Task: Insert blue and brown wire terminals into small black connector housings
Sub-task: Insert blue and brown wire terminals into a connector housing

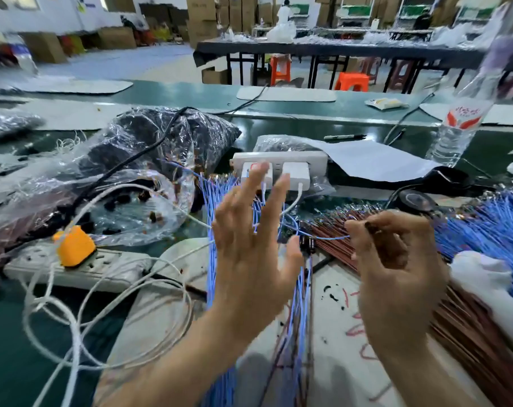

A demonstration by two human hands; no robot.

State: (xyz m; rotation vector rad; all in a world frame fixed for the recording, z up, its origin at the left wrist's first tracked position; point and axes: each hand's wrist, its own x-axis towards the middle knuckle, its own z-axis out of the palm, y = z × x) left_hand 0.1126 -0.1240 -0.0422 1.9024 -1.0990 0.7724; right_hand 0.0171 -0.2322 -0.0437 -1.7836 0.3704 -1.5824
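While my right hand [396, 254] pinches one blue wire [328, 237] trailing left from its fingertips, my left hand [249, 248] is spread, empty. Heaped brown wires [467, 327] beside that grip suggest plenty remains.

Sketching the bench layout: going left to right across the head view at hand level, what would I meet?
Orange plug → left hand → right hand, pinching a single blue wire → blue wire bundle.

Nothing reads clearly. Far beyond and right of the right hand [396, 259] pinching a blue wire [328, 238], the label [462, 118] on a clear bottle [446, 145] carries red characters, too blurred to make out. Just below that grip, red scribbles [355, 330] on the white board [331, 356] spell nothing.
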